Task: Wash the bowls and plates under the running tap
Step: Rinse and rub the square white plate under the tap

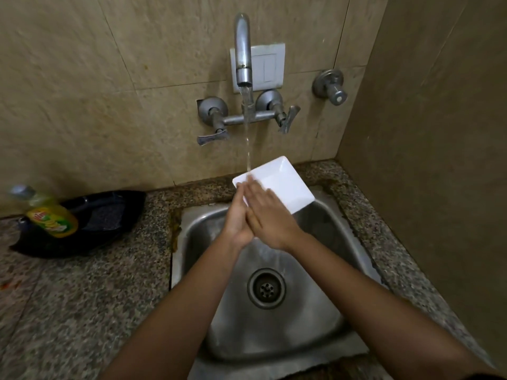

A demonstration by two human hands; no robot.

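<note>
One square white plate (282, 185) is held tilted over the back of the single stainless-steel sink (337, 229), under the stream of water (247, 127) falling from the one curved metal tap (243, 50). The left hand (237, 218) supports the plate's near edge with fingers straight; whether its thumb grips behind is hidden. The right hand (270, 218) lies flat on the plate's face, fingers extended — holding nothing. On the speckled granite counter (82, 283) to the left stand one yellow dish-soap bottle (50, 215) and one black pan (104, 215) — touching each other.
</note>
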